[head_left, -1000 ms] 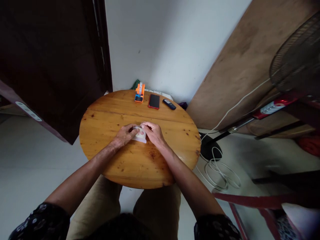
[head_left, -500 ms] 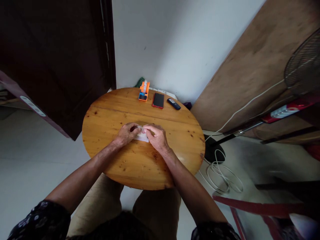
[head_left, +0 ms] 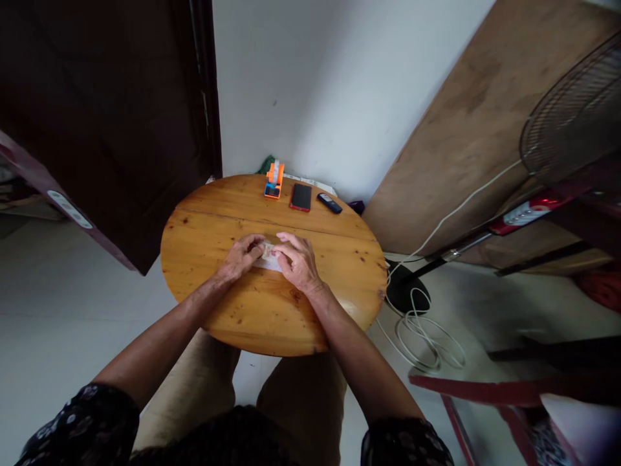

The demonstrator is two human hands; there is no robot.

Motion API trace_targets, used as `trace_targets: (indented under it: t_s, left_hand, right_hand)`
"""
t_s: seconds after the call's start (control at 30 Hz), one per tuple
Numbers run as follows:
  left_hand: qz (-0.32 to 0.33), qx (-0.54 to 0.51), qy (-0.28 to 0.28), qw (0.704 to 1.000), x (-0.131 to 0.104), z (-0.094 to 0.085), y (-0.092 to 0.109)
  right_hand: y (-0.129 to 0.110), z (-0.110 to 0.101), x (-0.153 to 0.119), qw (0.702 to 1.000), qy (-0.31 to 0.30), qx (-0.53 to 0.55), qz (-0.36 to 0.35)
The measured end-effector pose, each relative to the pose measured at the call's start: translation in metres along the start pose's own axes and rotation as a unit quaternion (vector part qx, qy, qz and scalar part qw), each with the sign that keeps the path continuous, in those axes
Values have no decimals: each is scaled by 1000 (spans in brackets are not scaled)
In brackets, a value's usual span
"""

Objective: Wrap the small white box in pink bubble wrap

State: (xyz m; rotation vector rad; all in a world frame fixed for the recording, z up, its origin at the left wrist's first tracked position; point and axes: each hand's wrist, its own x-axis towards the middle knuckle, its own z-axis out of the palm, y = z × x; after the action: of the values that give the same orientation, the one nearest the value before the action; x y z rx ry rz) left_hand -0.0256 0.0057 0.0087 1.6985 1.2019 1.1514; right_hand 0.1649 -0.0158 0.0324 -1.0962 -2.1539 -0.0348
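Note:
A small whitish packet lies near the middle of the round wooden table, between my two hands. My left hand has its thumb and fingers closed on the packet's left side. My right hand is at the right side, its index finger lifted and spread from the thumb, with other fingertips touching the packet's upper right part. What the packet contains is too small to make out.
Along the table's far edge stand an orange tape dispenser, a dark phone with a red edge and a dark remote-like device. To the right are a standing fan, a coiled white cable and a red chair.
My hands have moved slightly apart, and my right fingers have spread and lifted, showing more of the packet. The whole view has shifted a little.

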Motion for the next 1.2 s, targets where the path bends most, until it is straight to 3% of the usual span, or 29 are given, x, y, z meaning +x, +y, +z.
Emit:
trace_targets:
  t_s: [0.17,0.3,0.43,0.6,0.9,1.1,1.2]
  left_hand:
    - [92,43,18,995,-1,-2,2]
    - [138,60,2,989,-1,-3,4]
    - [146,70,-2,987,0,-3,2]
    - [149,75,6,986,2,-2,-4]
    - [126,33,7,991,1,0,-3]
    - [102,1,10,995,-2,0,0]
    - [99,-18,7,995,-1,0,-2]
  right_hand:
    - [1,2,-1,999,6,-29,-27]
    - [3,4,-1,999,39,19,-7]
    - [5,3,-1,994,82,72,26]
    - [4,3,-2,999,16,30,11]
    - [6,2,-2,998,25,56,-3]
    - [20,6,-1,968,137,172,120]
    - [30,10,-1,942,151,231,191]
